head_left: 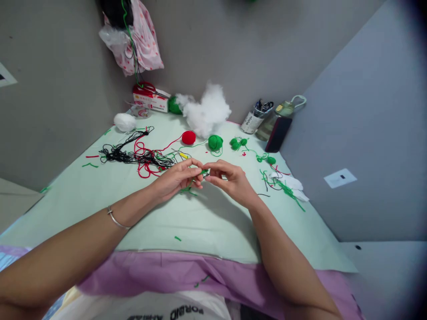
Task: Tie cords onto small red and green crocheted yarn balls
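My left hand point(178, 178) and my right hand point(230, 180) meet fingertip to fingertip over the pale green table top point(187, 222). Both pinch a small green yarn piece point(203, 172) between thumb and fingers. Green strands point(188, 190) hang below my left fingers. A silver bangle point(115, 218) circles my left wrist. Just beyond the hands lie a red yarn ball point(188, 137) and a green yarn ball point(215, 142).
A tangle of black and red yarn point(136, 155) lies left of the hands. White stuffing point(207, 113), a white ball point(124, 122) and a red-white box point(150, 100) sit at the back. A jar point(254, 119), bottle point(278, 116) and dark phone point(279, 133) stand at right. Green scraps point(283, 186) lie near white pieces.
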`<state>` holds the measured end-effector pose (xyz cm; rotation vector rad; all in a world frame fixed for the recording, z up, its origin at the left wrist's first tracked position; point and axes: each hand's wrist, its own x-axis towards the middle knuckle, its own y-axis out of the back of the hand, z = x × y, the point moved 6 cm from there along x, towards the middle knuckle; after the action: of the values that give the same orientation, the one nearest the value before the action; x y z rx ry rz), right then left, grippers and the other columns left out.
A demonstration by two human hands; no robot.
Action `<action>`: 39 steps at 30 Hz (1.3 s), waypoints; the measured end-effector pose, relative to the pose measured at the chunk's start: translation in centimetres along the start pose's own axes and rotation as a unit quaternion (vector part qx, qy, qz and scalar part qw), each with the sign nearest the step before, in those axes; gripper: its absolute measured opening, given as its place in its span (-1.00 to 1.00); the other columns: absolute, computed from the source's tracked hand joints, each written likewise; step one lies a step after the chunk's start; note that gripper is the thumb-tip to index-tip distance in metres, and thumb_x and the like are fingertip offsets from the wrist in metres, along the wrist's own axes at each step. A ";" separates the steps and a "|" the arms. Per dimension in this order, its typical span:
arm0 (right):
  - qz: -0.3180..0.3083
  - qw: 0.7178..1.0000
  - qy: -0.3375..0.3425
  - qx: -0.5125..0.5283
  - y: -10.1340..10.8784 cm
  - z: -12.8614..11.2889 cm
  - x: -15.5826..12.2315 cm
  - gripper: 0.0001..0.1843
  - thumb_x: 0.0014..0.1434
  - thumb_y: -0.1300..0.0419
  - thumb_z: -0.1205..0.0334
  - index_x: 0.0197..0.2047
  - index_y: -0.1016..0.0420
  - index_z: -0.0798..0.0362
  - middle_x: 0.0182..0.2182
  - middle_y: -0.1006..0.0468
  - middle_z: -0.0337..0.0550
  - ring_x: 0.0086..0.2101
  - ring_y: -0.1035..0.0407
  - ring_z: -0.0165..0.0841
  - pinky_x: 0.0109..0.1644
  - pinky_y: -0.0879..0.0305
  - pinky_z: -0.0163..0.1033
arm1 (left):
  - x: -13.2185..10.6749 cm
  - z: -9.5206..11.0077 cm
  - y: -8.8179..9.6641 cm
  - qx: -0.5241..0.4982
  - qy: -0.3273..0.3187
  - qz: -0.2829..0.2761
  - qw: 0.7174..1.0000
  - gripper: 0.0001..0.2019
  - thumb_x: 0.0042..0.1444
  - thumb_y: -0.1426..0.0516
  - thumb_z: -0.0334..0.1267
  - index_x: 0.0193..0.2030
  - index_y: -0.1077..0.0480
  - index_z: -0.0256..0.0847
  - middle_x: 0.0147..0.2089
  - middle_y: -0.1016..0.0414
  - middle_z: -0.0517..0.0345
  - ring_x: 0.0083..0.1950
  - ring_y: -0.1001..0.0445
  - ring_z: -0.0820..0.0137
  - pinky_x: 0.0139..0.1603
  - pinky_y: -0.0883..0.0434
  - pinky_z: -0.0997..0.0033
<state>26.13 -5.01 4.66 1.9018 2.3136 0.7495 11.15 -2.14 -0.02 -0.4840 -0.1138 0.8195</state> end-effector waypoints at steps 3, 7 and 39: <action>0.044 0.998 0.001 -0.038 -0.3 0.2 -0.1 -0.81 0.23 -0.31 0.08 -0.27 -0.62 0.01 -0.41 -0.48 -0.21 -0.41 -0.27 -0.41 -0.28 -0.23 -0.24 | 0.0 -0.3 -0.3 0.010 0.010 -0.010 1.000 -0.74 0.22 -0.26 -0.11 -0.10 -0.37 -0.23 -0.38 -0.49 0.23 -0.39 -0.50 0.50 -0.20 -0.51 0.42; 0.032 0.999 -0.031 0.011 -0.3 0.9 0.0 -0.76 0.23 -0.31 0.02 -0.22 -0.57 0.03 -0.38 -0.50 -0.21 -0.37 -0.33 -0.40 -0.25 -0.25 -0.25 | 0.0 -0.3 -0.3 0.016 0.002 -0.001 1.000 -0.72 0.21 -0.26 -0.08 -0.13 -0.36 -0.24 -0.38 -0.51 0.21 -0.40 -0.51 0.49 -0.23 -0.52 0.43; 0.072 0.997 -0.038 -0.016 0.3 1.0 -0.1 -0.73 0.32 -0.16 0.04 -0.08 -0.54 0.03 -0.35 -0.53 -0.19 -0.38 -0.36 -0.39 -0.24 -0.31 -0.24 | 0.2 -0.3 0.2 0.088 -0.007 0.042 0.995 -0.70 0.14 -0.29 -0.05 -0.31 -0.41 -0.27 -0.41 -0.53 0.19 -0.48 -0.47 0.51 -0.33 -0.49 0.45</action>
<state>26.78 -4.76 3.90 2.0635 2.1255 0.7091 11.26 -1.98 -0.44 -0.3190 -0.0348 0.9061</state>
